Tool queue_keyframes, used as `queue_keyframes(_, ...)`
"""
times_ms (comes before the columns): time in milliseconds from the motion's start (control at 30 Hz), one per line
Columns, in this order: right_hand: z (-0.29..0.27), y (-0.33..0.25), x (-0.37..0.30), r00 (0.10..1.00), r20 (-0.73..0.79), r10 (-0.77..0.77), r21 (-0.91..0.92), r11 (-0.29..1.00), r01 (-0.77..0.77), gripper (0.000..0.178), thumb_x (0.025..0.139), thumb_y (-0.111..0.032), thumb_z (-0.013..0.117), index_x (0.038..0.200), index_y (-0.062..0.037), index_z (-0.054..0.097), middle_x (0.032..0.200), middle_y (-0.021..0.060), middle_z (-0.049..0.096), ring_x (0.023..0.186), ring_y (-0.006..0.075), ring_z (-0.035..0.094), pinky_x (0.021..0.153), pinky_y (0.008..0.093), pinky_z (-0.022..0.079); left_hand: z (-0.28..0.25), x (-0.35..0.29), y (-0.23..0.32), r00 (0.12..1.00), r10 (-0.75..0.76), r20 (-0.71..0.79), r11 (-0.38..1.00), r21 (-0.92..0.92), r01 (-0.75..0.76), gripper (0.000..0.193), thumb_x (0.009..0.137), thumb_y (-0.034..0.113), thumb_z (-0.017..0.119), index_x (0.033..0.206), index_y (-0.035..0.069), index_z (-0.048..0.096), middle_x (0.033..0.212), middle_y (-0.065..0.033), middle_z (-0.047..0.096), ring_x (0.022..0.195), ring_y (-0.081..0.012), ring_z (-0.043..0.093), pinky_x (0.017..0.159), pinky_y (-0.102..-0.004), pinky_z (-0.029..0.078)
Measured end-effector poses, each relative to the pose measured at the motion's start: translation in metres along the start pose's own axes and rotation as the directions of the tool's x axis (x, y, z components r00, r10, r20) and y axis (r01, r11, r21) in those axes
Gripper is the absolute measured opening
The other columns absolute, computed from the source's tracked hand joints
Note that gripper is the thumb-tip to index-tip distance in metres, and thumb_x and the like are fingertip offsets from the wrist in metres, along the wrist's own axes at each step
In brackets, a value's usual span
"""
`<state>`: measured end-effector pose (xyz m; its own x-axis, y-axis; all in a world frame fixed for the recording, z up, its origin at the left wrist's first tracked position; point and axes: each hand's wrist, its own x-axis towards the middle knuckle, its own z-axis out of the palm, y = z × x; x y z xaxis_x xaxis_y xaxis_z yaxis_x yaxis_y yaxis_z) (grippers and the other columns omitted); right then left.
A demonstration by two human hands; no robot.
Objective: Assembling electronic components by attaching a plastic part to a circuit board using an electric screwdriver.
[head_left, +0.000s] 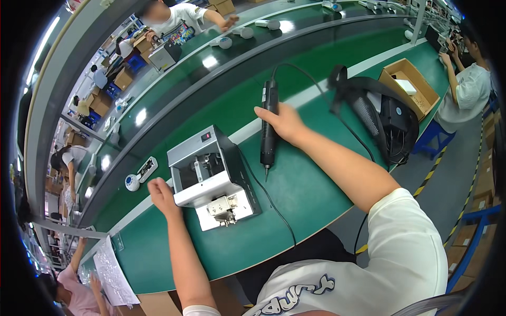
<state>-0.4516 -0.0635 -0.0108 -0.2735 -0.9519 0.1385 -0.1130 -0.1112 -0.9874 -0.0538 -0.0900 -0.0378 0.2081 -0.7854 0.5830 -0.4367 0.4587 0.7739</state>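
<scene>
My right hand point(287, 125) is wrapped round a black electric screwdriver point(270, 121). It stands upright over the green bench, bit pointing down and cord running from its top. To its left sits a grey and silver screw feeder point(203, 168) with a small red display and a metal mechanism at its front. My left hand point(164, 197) is beside the feeder's left front corner, fingers curled in; anything inside them is hidden. Just beyond that hand, a white device with a round head point(138, 175) lies with its inside showing.
A black backpack point(387, 116) and an open cardboard box point(408, 87) are on the right of the bench point(311, 200). Clear plastic sheeting point(113, 271) covers the left end. Beyond runs a green conveyor point(221, 87) with white devices. Other people work around it. A black cord point(269, 195) crosses the bench.
</scene>
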Motion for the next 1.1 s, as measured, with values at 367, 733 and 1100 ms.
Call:
queue_keyframes(367,-0.009,-0.003,-0.003,0.998,0.007,0.063,0.029,0.998,-0.063,0.053,0.085,-0.053,0.069,0.088,-0.0011,0.061,0.077,0.0022,0.057,0.071,0.0143,0.053,0.065,0.0309,0.044,0.010,-0.007,0.019,0.933,-0.113,0.341,0.941,0.337,-0.009,0.029,0.095,0.021,0.059,0.077,-0.002,0.055,0.065,-0.0210,0.053,0.058,-0.0273,0.048,0.056,-0.0443,0.039)
queue_keyframes(733,-0.015,0.046,0.019,0.989,-0.046,0.144,0.177,0.975,-0.134,0.040,0.091,-0.042,0.069,0.098,-0.0037,0.064,0.074,-0.0023,0.052,0.064,0.0069,0.049,0.057,0.0230,0.035,-0.002,-0.012,0.040,0.878,-0.109,0.466,0.913,0.396,-0.097,0.027,0.083,0.031,0.068,0.071,0.008,0.061,0.069,-0.0146,0.064,0.068,-0.0372,0.063,0.061,-0.0475,0.048)
queue_keyframes(1100,0.000,0.031,0.024,0.996,-0.066,0.067,0.263,0.964,-0.047,0.038,0.095,-0.041,0.065,0.100,-0.0039,0.064,0.072,-0.0015,0.052,0.063,0.0069,0.050,0.056,0.0217,0.036,-0.004,-0.009,0.036,0.888,-0.041,0.458,0.942,0.314,-0.119,0.030,0.083,0.030,0.068,0.066,0.008,0.057,0.065,-0.0120,0.060,0.068,-0.0358,0.061,0.061,-0.0477,0.046)
